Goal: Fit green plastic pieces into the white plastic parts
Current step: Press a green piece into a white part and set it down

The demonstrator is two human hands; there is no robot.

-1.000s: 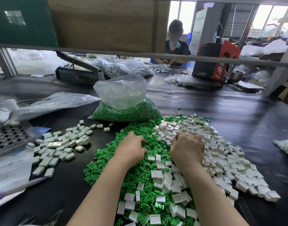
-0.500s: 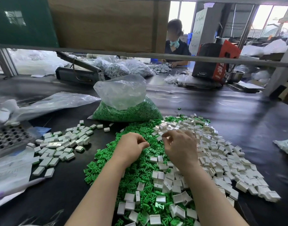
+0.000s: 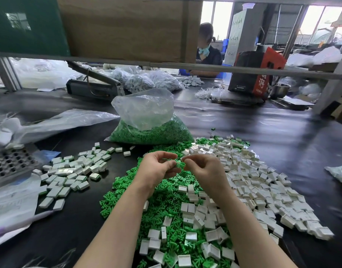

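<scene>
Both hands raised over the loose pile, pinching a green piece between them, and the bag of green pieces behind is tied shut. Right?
Not quite. In the head view the bag of green pieces is open, its mouth gaping upward, not tied shut. The rest holds: left hand and right hand are raised over the loose pile, pinching a green piece between them.
</scene>
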